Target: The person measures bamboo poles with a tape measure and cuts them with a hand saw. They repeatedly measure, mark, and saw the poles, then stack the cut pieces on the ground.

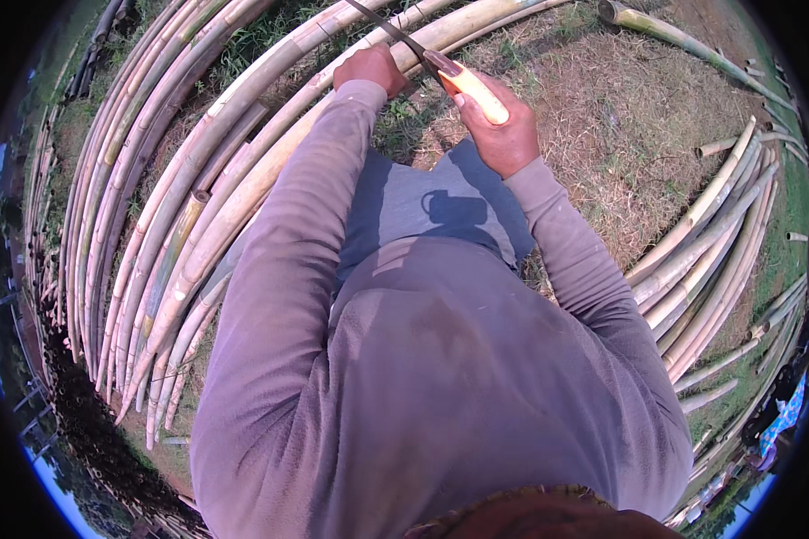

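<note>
My right hand (503, 126) is wrapped round the yellow-orange handle of a handsaw (478, 92). Its narrow dark blade slants away to the upper left, seen nearly edge-on, and crosses over the bamboo poles; its teeth cannot be made out. Just left of the blade, my left hand (371, 68) is closed on a pale bamboo pole (310, 92), with its fingertips hidden beneath. A thicker bamboo pole (243, 193) runs alongside, close to my left wrist. Whether the blade is cutting into a pole cannot be seen.
Several long bamboo poles (121, 157) lie side by side to my left. To the right is another bamboo stack (706, 242) on dry grass (593, 135). A single thick bamboo pole (683, 40) lies at the far right. My legs (404, 198) are close below the hands.
</note>
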Demonstrator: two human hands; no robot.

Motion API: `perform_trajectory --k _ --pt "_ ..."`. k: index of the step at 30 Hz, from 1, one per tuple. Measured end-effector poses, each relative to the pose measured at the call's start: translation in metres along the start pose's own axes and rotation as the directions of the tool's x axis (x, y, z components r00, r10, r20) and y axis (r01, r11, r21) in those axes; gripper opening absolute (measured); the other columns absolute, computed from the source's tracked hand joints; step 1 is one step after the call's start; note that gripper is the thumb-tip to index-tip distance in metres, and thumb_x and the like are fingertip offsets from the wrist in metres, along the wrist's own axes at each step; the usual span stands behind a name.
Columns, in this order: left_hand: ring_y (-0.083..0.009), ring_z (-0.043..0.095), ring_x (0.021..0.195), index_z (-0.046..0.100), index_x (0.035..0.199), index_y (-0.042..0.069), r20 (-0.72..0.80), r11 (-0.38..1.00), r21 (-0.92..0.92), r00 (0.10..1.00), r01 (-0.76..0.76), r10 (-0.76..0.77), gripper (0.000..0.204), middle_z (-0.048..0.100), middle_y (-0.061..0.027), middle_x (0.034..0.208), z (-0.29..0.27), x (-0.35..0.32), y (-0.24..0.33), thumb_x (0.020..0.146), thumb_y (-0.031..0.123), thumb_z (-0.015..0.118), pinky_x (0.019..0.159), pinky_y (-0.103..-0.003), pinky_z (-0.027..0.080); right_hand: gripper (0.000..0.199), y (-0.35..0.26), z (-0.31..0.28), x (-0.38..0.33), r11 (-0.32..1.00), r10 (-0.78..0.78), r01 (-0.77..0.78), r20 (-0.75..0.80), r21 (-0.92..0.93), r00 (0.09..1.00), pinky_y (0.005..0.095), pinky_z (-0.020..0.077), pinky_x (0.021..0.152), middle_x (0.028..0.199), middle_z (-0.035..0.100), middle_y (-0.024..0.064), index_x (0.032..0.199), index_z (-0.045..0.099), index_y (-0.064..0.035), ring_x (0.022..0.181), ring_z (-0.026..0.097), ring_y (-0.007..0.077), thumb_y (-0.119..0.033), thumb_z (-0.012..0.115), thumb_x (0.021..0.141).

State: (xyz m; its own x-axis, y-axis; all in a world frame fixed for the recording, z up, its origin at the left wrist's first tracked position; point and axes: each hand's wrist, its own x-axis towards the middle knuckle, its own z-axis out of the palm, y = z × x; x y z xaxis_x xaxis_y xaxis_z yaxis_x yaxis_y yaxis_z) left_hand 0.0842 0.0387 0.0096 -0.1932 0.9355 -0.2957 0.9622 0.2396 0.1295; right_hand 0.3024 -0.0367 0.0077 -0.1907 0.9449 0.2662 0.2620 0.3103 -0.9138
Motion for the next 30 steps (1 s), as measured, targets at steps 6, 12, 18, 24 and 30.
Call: perform_trajectory --k 6,12,18,24,30 --pt "-0.0354 0.063 0.118 0.059 0.127 -0.001 -0.399 0.788 -0.542 0.915 -0.293 0.066 0.061 0.064 -0.0235 0.126 0.005 0.058 -0.05 0.081 0.036 0.075 0.104 -0.043 0.048 0.044 0.005 0.012 0.004 0.992 0.044 -0.041 -0.026 0.12 0.999 0.0349 0.0589 0.079 0.1 0.075 0.018 0.128 0.065 -0.0012 0.091 0.076 0.0279 -0.022 0.076 0.092" --pt "-0.0351 0.067 0.112 0.064 0.122 -0.002 -0.151 0.81 -0.123 0.817 -0.574 0.556 0.062 0.068 -0.0259 0.117 -0.063 0.099 0.081 0.079 0.042 0.075 0.099 -0.042 0.051 0.045 -0.003 0.011 -0.001 0.995 -0.073 0.079 -0.087 0.063 0.993 0.0371 0.0594 0.08 0.102 0.074 0.0195 0.129 0.063 -0.0013 0.092 0.075 0.0331 -0.02 0.076 0.09" --pt "-0.0348 0.068 0.11 0.066 0.12 -0.001 0.16 0.838 0.18 0.856 -0.515 0.492 0.061 0.069 -0.0255 0.116 -0.018 0.142 0.119 0.079 0.042 0.076 0.097 -0.042 0.052 0.051 -0.037 -0.087 -0.1 0.997 0.08 -0.08 0.072 -0.01 0.994 0.0371 0.0588 0.09 0.124 0.07 0.0208 0.136 0.059 0.0015 0.109 0.073 0.0327 -0.015 0.073 0.09" --pt "-0.0345 0.069 0.108 0.067 0.118 0.0 0.176 0.849 0.237 0.88 -0.472 0.441 0.06 0.07 -0.025 0.114 -0.015 0.141 0.113 0.078 0.043 0.076 0.096 -0.042 0.053 0.052 -0.024 -0.086 -0.093 0.998 0.04 -0.044 0.103 0.033 0.994 0.0394 0.0587 0.087 0.122 0.071 0.0205 0.136 0.058 0.0021 0.106 0.072 0.0339 -0.018 0.073 0.091" --pt "-0.0343 0.07 0.107 0.069 0.117 0.0 0.169 0.823 0.259 0.862 -0.506 0.477 0.059 0.071 -0.0245 0.113 -0.02 0.159 0.113 0.077 0.044 0.077 0.094 -0.042 0.054 0.047 0.0 -0.013 -0.007 0.999 0.04 -0.039 0.026 -0.019 0.999 0.0418 0.0591 0.08 0.109 0.073 0.0205 0.134 0.06 -0.004 0.093 0.073 0.0386 -0.024 0.072 0.093"
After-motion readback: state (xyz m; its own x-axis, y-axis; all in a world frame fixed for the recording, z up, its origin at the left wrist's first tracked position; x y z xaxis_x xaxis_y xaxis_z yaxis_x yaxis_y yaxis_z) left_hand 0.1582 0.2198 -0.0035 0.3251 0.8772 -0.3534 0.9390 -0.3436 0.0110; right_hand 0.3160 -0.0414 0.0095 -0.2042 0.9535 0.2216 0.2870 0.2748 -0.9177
